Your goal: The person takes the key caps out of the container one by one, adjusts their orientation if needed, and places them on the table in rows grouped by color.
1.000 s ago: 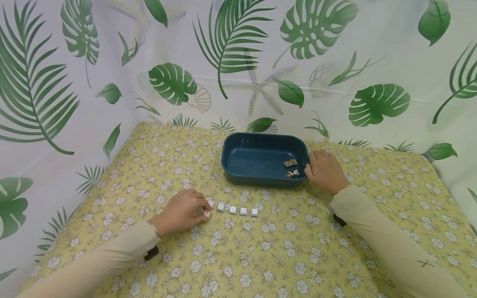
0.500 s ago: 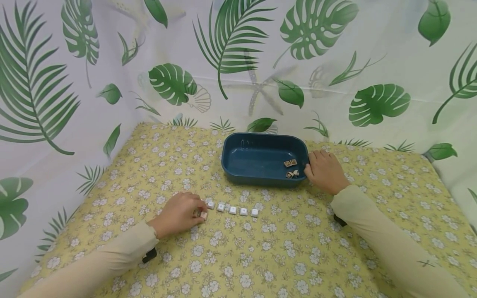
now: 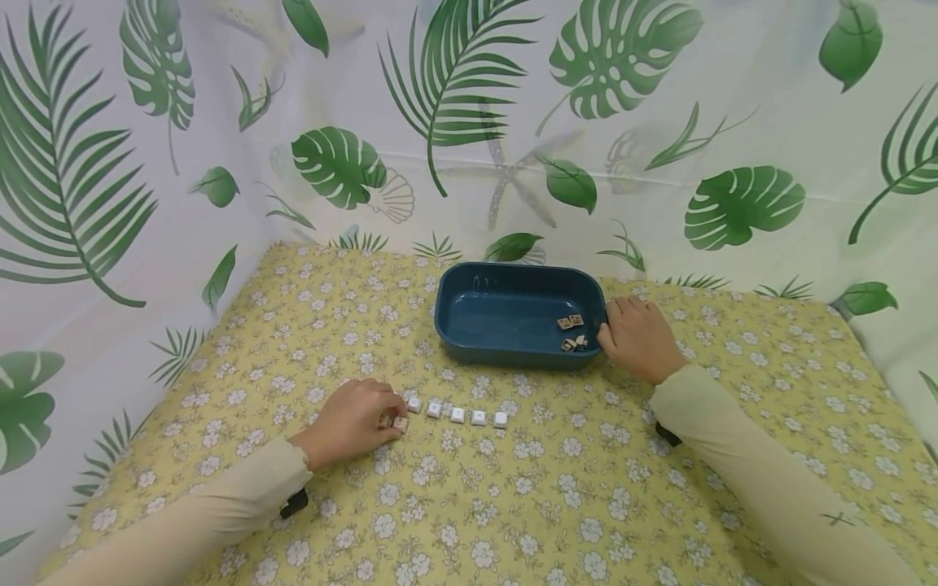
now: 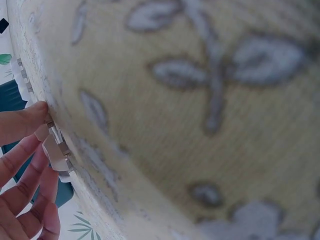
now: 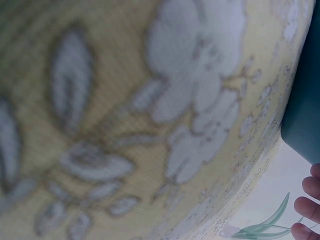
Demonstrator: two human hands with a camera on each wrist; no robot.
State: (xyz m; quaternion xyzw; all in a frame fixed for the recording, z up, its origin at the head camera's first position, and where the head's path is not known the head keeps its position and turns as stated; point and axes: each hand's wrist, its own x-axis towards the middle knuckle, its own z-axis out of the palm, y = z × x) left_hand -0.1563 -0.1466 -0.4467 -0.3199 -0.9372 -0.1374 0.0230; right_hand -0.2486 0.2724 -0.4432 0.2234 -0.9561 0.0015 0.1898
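Left grip [image 3: 355,419] pinches keycap [image 3: 401,424]; brown keycaps [image 3: 576,321] in tray [image 3: 506,356], head view only.

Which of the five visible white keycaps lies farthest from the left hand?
The row's rightmost keycap in the head view; the other four lie nearer the left hand.

Glossy plastic-looking tray [image 3: 498,317], smooth plastic-looking keycaps [image 3: 479,417], matt cloth [image 3: 557,496] (fine weave visible close up).

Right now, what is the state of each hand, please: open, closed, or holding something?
Left hand: closed, pinching a small tile.
Right hand: closed, holding the right end of the blue tub.
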